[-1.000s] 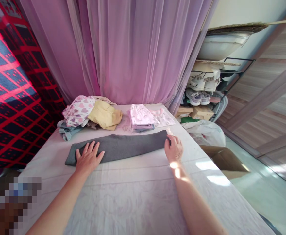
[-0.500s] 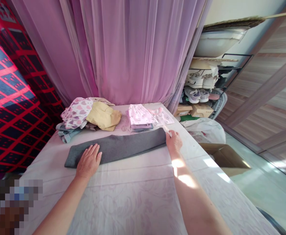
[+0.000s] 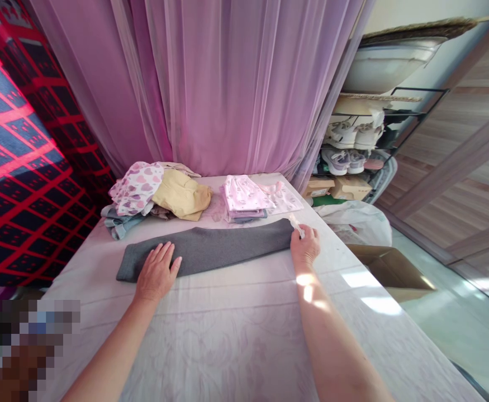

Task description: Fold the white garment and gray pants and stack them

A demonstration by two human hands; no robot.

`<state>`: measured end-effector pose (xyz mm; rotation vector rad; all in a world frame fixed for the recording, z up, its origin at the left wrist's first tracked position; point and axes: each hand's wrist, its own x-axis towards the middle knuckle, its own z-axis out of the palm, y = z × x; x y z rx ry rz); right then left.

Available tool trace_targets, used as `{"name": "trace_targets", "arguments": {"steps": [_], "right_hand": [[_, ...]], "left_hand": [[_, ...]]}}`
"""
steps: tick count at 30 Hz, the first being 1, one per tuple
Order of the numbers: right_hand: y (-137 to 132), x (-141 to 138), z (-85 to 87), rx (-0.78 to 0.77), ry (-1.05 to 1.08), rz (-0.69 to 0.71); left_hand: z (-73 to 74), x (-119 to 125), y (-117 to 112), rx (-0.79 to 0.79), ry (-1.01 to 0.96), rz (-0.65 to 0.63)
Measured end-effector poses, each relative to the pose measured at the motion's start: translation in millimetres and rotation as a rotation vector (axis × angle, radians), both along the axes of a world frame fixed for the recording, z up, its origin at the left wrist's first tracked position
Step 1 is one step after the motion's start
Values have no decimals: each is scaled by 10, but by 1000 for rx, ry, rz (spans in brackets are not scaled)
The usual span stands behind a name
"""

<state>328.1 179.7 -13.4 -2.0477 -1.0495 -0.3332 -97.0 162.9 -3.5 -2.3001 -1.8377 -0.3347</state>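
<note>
A pair of dark grey trousers (image 3: 227, 248), folded lengthwise into a long strip, lies across the bed's pale sheet (image 3: 223, 340). My left hand (image 3: 158, 272) rests flat on its left part, fingers stretched out and thumb apart. At the strip's right end, my right hand (image 3: 305, 244) has its fingers curled round the edge of the cloth; the fingertips are partly hidden. Just behind the trousers sits a stack of folded pink printed clothes (image 3: 246, 194). Farther left is a loose heap with a heart-print garment (image 3: 137, 187), a yellow garment (image 3: 181, 195) and a denim piece (image 3: 122, 222).
A purple curtain (image 3: 214, 89) hangs along the bed's far edge. Beyond the right edge are an open cardboard box (image 3: 390, 268), a white plastic bag (image 3: 353, 223) and a rack with shoes (image 3: 347, 134). Red-and-black checked cloth (image 3: 30, 151) hangs at the left.
The view has shifted slightly, so everything appears a little farther right. My left hand stays flat on the trousers, and the right stays at their end with the lower edge lying more even.
</note>
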Motion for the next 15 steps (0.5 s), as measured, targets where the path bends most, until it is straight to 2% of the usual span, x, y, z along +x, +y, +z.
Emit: {"name": "trace_targets", "arguments": {"steps": [5, 8, 11, 15], "right_hand": [[-21, 12, 23, -32, 1, 15], [-69, -118, 92, -12, -94, 24], [-104, -411, 173, -72, -263, 208], [-77, -815, 211, -291, -349, 516]], "left_hand": [[-4, 8, 0, 9, 20, 5], [10, 26, -5, -15, 47, 12], [34, 45, -15, -44, 56, 21], [58, 55, -24, -60, 55, 41]]}}
